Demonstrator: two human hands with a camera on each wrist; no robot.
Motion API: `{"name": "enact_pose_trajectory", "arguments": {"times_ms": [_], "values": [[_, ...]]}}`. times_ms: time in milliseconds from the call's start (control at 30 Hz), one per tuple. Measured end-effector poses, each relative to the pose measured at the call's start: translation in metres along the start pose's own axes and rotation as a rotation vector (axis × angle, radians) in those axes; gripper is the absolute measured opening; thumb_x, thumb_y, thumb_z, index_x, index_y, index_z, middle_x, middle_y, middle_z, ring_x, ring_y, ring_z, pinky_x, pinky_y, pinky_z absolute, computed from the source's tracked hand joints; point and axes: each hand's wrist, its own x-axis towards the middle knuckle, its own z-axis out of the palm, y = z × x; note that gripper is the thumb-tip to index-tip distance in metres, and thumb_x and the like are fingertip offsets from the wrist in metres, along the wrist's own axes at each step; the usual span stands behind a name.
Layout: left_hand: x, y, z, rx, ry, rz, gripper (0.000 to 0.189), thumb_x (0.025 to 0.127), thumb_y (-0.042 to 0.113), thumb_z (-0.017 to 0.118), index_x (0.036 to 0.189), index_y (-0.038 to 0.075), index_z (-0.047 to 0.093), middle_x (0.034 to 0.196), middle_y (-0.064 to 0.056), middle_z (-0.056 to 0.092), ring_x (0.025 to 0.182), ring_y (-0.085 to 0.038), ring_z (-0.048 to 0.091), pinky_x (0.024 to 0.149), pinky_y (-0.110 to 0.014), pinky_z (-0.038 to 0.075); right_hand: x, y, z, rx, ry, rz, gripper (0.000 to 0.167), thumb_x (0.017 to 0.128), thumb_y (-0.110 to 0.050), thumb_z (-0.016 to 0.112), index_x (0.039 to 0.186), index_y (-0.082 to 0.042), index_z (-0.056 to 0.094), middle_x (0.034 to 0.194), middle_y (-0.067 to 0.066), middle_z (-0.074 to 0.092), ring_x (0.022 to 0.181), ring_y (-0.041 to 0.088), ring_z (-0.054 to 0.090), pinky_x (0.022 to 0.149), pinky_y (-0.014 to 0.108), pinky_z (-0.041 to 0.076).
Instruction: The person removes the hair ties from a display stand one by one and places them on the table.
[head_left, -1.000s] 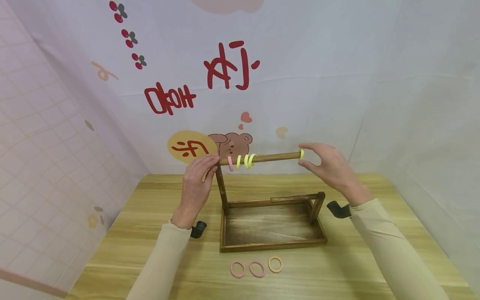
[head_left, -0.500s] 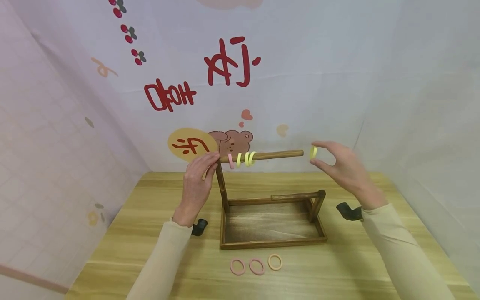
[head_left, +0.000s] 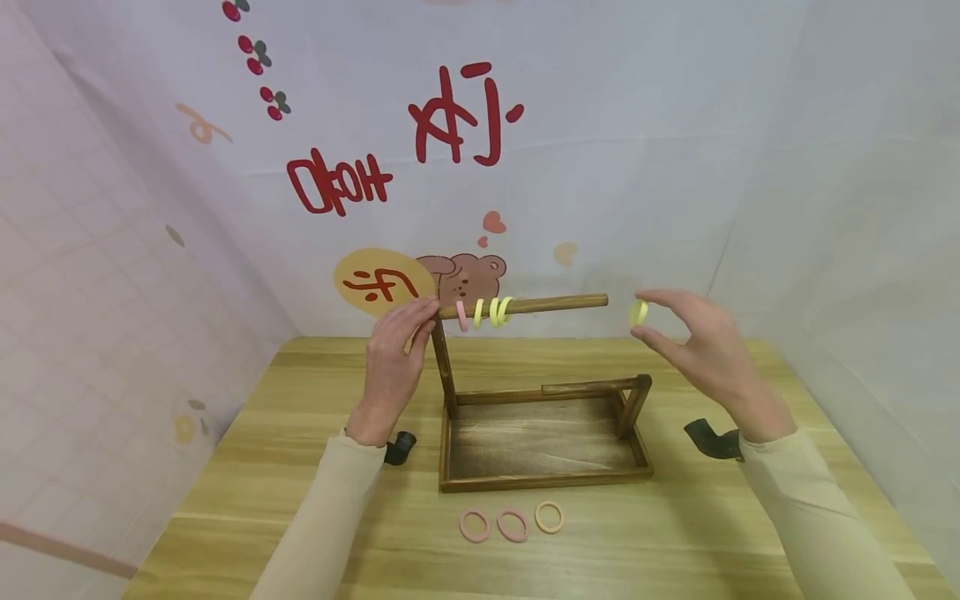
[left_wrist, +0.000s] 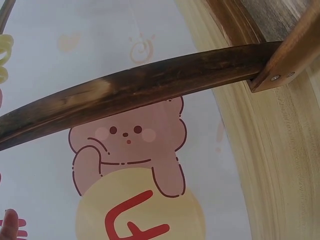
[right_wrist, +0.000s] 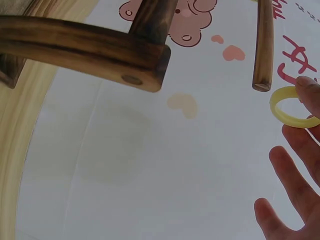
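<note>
A dark wooden rack stands on the table, its long upper rod reaching right from a tall post. One pink ring and three yellow rings hang on that rod near its left end. My left hand grips the rack where post and rod meet; in the left wrist view only a fingertip shows. Between thumb and finger, my right hand pinches another yellow ring, off the rod and a short gap beyond its free end. Two pink rings and a pale orange ring lie before the rack.
A shorter, lower rod runs left from a short post at the rack's right side. The wooden table meets a white printed cloth wall behind. Black wrist pieces stick out by both sleeves.
The yellow ring in my right hand was around the rod's free end a second ago; it has moved right, clear of the rod. My left hand keeps its hold. The view has tilted slightly.
</note>
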Motion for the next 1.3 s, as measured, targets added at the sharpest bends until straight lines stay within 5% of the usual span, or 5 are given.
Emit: {"name": "enact_pose_trajectory", "arguments": {"times_ms": [133,200,700,1300], "values": [[0.001,0.001,0.002,0.001,-0.005,-0.004,0.028,0.094,-0.002,0.072,0.122,-0.002,0.074,0.124,-0.016,0.073,0.117,-0.034,0.068,0.107,-0.047,0.049,-0.006,-0.003,-0.001,0.015,0.035,-0.026,0.063,0.099,-0.055,0.063,0.127,0.001,0.069,0.121,0.017,0.072,0.113,0.036,0.065,0.110,0.018,0.038],[0.001,0.001,0.002,0.003,-0.005,-0.004,0.028,0.095,-0.001,0.072,0.122,-0.002,0.074,0.124,-0.016,0.073,0.118,-0.034,0.067,0.108,-0.047,0.049,-0.008,-0.005,-0.001,0.013,0.046,-0.035,0.067,0.099,-0.058,0.060,0.126,0.002,0.070,0.120,0.017,0.073,0.112,0.035,0.066,0.110,0.017,0.038],[-0.001,0.000,0.004,-0.004,0.019,0.008,0.029,0.094,-0.002,0.072,0.123,-0.001,0.074,0.124,-0.015,0.073,0.117,-0.034,0.068,0.107,-0.046,0.050,-0.031,-0.029,0.004,0.007,0.064,-0.105,0.058,0.101,-0.051,0.063,0.123,0.002,0.072,0.117,0.017,0.074,0.106,0.037,0.067,0.110,0.017,0.040],[-0.004,0.000,0.005,-0.013,0.027,-0.015,0.029,0.095,-0.002,0.071,0.123,-0.001,0.074,0.125,-0.014,0.073,0.116,-0.033,0.068,0.105,-0.046,0.051,-0.058,-0.059,0.016,0.076,-0.128,-0.057,0.054,0.104,-0.051,0.056,0.128,-0.005,0.072,0.122,0.006,0.071,0.108,0.024,0.068,0.105,0.012,0.041]]}}
